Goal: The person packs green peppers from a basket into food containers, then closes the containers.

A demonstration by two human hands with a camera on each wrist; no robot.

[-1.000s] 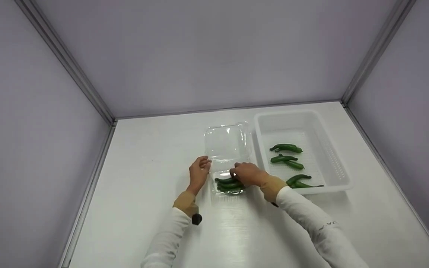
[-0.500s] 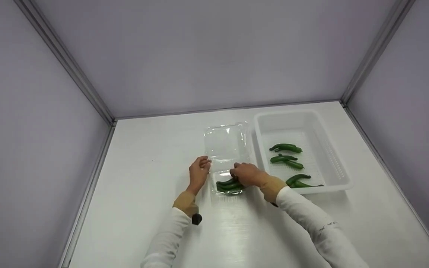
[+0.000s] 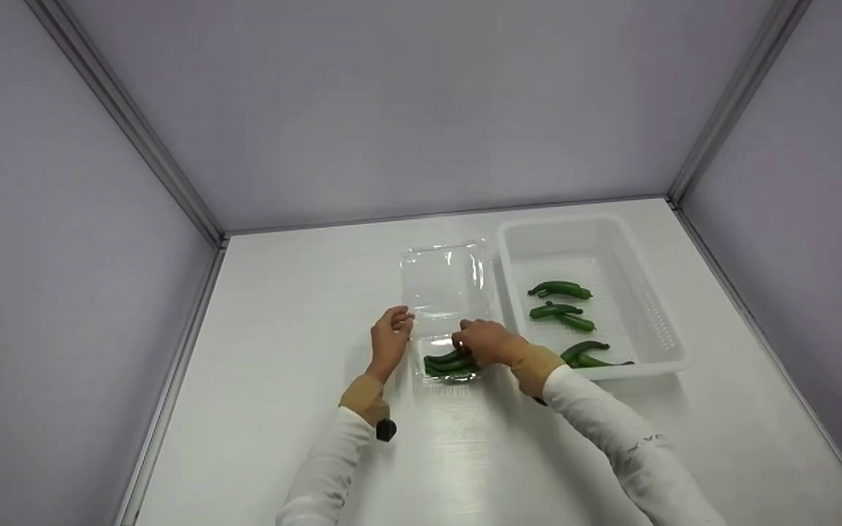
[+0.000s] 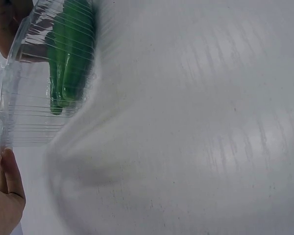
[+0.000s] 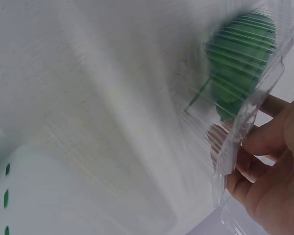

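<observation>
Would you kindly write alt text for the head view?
Two hands work at a clear clamshell box of green peppers: the left hand touches its edge, the right hand rests over the peppers. A white basket stands alongside.

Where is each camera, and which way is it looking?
Head: on the person's head, looking forward and down at the white table, the clear clamshell box with green peppers, and the white basket; both sleeves, left hand and right hand show.
Left wrist: by the left hand, facing along the table at the box's ribbed side; only fingers show.
Right wrist: by the right hand, facing the box's edge; its fingers pinch the rim.
Shared: all three see the box of peppers.
</observation>
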